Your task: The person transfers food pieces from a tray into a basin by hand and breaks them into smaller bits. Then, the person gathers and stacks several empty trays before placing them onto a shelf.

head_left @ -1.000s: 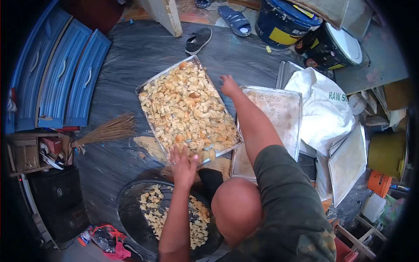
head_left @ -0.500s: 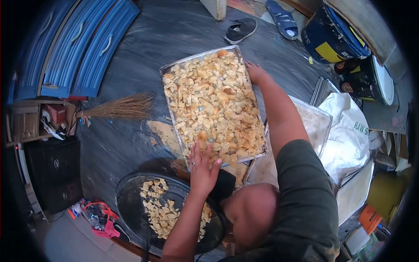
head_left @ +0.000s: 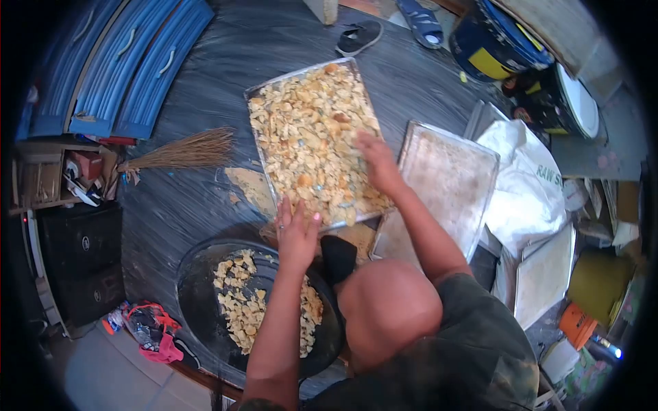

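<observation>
A metal tray [head_left: 252, 91] lies on the dark floor, covered with torn, pale-yellow and brown bread-like pieces [head_left: 312, 130]. My left hand [head_left: 297, 236] rests at the tray's near left edge, fingers spread over the pieces. Over the right side of the tray is my right hand [head_left: 377, 161], fingers apart and slightly blurred, with nothing visible in it. Below the tray, a black basin [head_left: 195, 274] holds more of the same pieces [head_left: 243, 322], partly hidden by my left forearm.
Bare metal trays [head_left: 449, 178] lie to the right, beside a white sack [head_left: 524, 192]. A straw broom [head_left: 181, 151] is left of the filled tray. Beyond it are a black sandal [head_left: 360, 38], a blue slipper [head_left: 419, 24] and buckets [head_left: 500, 48]. Blue drawers [head_left: 147, 68] stand upper left.
My right hand has left the tray's far right edge and moved in over the pieces. My left hand stays by the near edge. The camera view has shifted slightly.
</observation>
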Available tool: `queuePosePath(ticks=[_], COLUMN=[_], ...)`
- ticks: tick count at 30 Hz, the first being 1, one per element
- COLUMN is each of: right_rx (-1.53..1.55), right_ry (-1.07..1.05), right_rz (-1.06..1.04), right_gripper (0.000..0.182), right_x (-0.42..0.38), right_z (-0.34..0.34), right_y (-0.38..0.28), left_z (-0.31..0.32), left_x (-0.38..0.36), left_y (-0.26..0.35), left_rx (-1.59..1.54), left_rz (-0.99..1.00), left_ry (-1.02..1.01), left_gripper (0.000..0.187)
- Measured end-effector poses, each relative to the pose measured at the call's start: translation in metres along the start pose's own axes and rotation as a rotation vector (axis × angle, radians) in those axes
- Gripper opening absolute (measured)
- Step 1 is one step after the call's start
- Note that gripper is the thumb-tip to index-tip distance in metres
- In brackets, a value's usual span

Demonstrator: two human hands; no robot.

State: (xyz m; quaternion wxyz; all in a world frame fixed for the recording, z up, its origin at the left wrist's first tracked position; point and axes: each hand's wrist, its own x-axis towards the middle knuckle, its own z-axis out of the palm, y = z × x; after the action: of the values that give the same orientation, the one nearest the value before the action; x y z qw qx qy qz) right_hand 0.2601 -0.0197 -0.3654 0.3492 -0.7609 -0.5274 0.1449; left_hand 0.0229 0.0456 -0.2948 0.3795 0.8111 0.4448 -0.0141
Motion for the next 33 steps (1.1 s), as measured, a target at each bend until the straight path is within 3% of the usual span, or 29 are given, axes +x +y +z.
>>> queuePosePath(ticks=[4, 6, 9, 10, 11, 12, 13, 16, 18, 19, 21, 27, 29, 31, 33], right_rx=[-0.052, -0.112, -0.522, -0.518, -0.725, -0.666, -0.657, -0.454, -0.061, -0.060, 0.086, -0.024, -0.067, -0.028, -0.101], right_ry=[0.018, 0.264, 0.510, 0.642, 0.607, 0.532, 0.582, 0.489, 0.380, 0.356, 0.543, 0.529, 0.790, 0.811, 0.674], right_rz=[0.055, 0.191, 0.645, 0.816, 1.090, 1.409, 1.563, 1.524, 1.352, 1.334, 1.201, 1.129, 1.087, 1.185, 1.206], right_gripper=[0.049, 0.045, 0.054, 0.059, 0.063, 0.067, 0.070, 0.061, 0.050, 0.050, 0.036, 0.015, 0.011, 0.014, 0.011], right_x=[-0.059, -0.095, -0.175, -0.212, -0.248, -0.273, -0.304, -0.372, -0.403, -0.408, -0.409, -0.406, -0.405, -0.415, -0.429], right_z=[-0.013, -0.037, -0.076, -0.086, -0.094, -0.113, -0.114, -0.115, -0.112, -0.114, -0.115, -0.137, -0.135, -0.140, -0.140], right_y=[-0.038, -0.040, 0.000, 0.015, 0.032, 0.026, 0.033, 0.057, 0.078, 0.086, 0.083, 0.077, 0.068, 0.068, 0.060], left_z=[-0.019, -0.035, -0.066, -0.073, -0.080, -0.086, -0.093, -0.102, -0.105, -0.108, -0.113, -0.116, -0.117, -0.117, -0.118], left_x=[-0.037, -0.063, -0.092, -0.104, -0.115, -0.128, -0.141, -0.176, -0.199, -0.208, -0.226, -0.252, -0.260, -0.266, -0.269], left_y=[0.009, 0.009, 0.006, 0.001, -0.005, -0.008, -0.009, -0.020, -0.021, -0.018, -0.016, -0.014, -0.006, -0.005, -0.014], left_rx=[0.048, 0.012, -0.038, -0.045, -0.098, -0.150, -0.154, -0.203, -0.228, -0.246, -0.233, -0.242, -0.243, -0.263, -0.252], left_rz=[-0.004, -0.019, -0.088, -0.090, -0.113, -0.140, -0.157, -0.187, -0.215, -0.242, -0.271, -0.247, -0.276, -0.267, -0.260], left_ry=[-0.004, 0.039, 0.132, 0.147, 0.190, 0.242, 0.275, 0.338, 0.383, 0.399, 0.411, 0.403, 0.372, 0.357, 0.374], left_gripper=[0.052, 0.051, 0.051, 0.051, 0.051, 0.050, 0.050, 0.050, 0.049, 0.049, 0.048, 0.049, 0.050, 0.051, 0.049])
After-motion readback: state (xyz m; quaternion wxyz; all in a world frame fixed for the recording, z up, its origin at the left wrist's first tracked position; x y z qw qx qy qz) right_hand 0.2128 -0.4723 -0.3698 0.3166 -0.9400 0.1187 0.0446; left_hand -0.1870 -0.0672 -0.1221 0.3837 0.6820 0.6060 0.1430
